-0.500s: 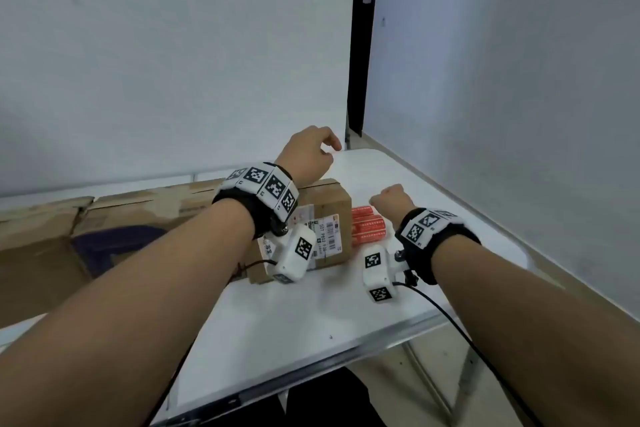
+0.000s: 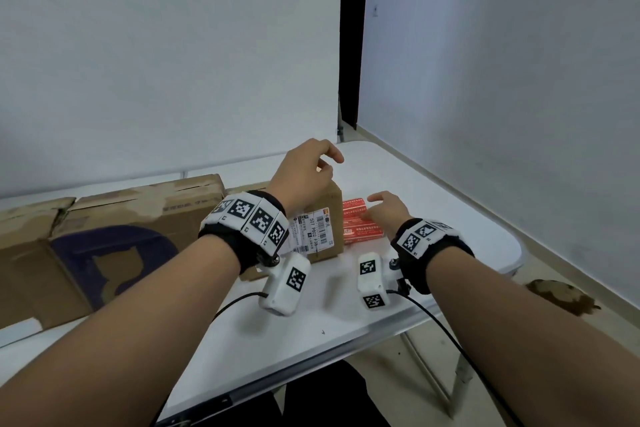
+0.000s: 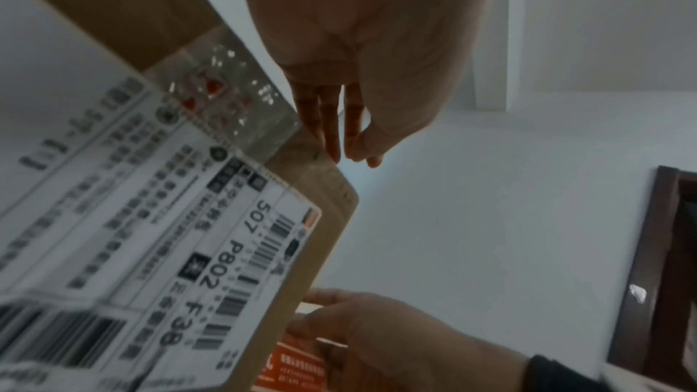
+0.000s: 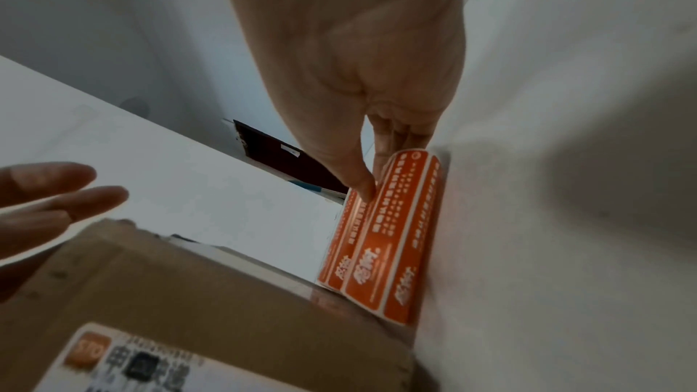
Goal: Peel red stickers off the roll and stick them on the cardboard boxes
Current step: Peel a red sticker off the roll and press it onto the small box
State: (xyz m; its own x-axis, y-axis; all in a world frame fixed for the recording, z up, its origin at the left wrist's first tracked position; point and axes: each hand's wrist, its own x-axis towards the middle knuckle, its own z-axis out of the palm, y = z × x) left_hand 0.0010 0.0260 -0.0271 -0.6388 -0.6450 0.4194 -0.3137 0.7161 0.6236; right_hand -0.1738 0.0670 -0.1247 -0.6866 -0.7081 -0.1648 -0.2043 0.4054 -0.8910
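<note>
A small cardboard box (image 2: 330, 199) with a white shipping label (image 2: 313, 230) stands on the white table (image 2: 426, 194). My left hand (image 2: 322, 163) hovers over the box's top right edge with relaxed fingers and holds nothing. The red sticker roll (image 2: 358, 227) lies on the table just right of the box. My right hand (image 2: 381, 208) is on the roll. In the right wrist view the thumb (image 4: 364, 190) presses the roll (image 4: 392, 234) and the fingers (image 4: 399, 136) curl behind its far end.
A large flattened-looking cardboard box (image 2: 138, 218) with a dark blue print lies along the table's left side. White walls stand close behind and to the right. A dark doorway (image 2: 353, 45) is at the corner. The table's front edge (image 2: 311, 374) is near my body.
My right hand has opened from a fist beside the roll and reached onto the roll. My left hand stays over the small box.
</note>
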